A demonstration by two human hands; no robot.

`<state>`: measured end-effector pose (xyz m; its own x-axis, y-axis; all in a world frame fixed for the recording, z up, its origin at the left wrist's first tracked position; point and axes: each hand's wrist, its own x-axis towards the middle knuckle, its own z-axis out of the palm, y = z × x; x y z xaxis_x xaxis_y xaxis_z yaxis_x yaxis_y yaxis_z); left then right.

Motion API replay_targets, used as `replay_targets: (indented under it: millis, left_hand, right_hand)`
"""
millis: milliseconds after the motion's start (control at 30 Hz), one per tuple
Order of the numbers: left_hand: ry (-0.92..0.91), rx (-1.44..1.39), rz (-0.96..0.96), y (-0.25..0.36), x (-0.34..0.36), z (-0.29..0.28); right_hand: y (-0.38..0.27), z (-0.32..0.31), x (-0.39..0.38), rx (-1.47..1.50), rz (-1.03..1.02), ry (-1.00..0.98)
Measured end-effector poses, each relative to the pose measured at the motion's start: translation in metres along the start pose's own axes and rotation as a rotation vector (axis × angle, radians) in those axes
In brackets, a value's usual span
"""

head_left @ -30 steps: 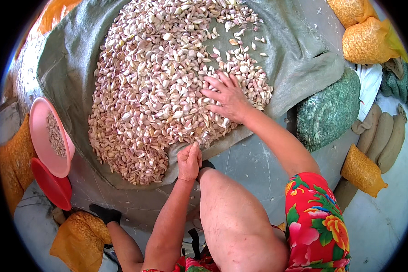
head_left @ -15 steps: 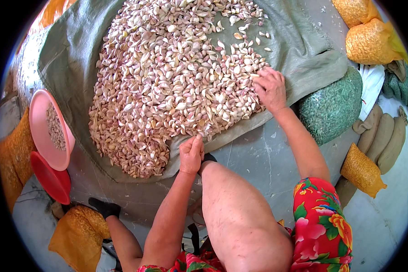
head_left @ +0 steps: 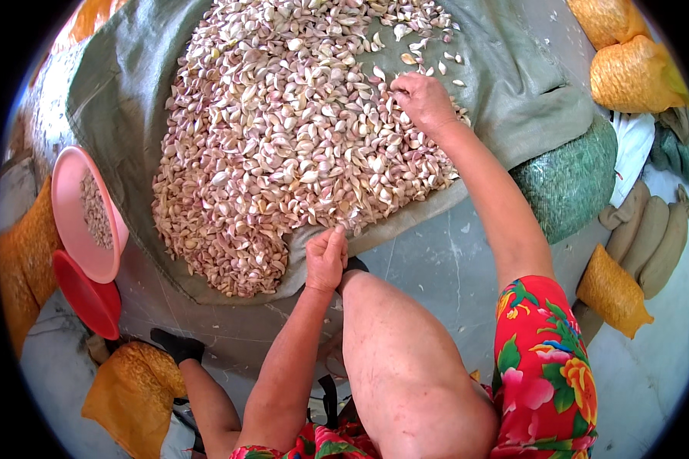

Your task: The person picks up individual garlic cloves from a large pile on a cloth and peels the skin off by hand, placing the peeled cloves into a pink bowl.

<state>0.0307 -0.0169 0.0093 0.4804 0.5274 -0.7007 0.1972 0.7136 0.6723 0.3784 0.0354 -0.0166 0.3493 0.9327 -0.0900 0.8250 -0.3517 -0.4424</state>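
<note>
Grey concrete floor (head_left: 436, 260) carries a grey-green woven cloth (head_left: 513, 99) heaped with pale pink-white garlic cloves (head_left: 283, 153), and a pink plastic bowl (head_left: 73, 214) sits at nine o'clock. At the heap's six-o'clock edge the left hand (head_left: 325, 258) is clenched into a fist. The right hand (head_left: 423, 99) rests at two o'clock, fingers curled loosely down onto the cloves, grasping nothing I can make out; the heap spreads from it toward eight o'clock.

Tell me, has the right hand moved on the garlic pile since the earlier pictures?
Yes. The right hand has moved up the pile of garlic cloves, away from the grey-green cloth's near edge.
</note>
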Motion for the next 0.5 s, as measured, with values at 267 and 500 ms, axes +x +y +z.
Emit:
replay_targets:
  millis: [267, 500]
  left_hand:
    - [-0.002, 0.0, 0.007, -0.001, 0.0, -0.002]
    - [-0.009, -0.018, 0.011, 0.0, 0.0, 0.0]
  right_hand:
    - [-0.008, -0.003, 0.015, -0.002, 0.069, -0.156]
    - [-0.008, 0.015, 0.039, 0.018, 0.001, -0.173]
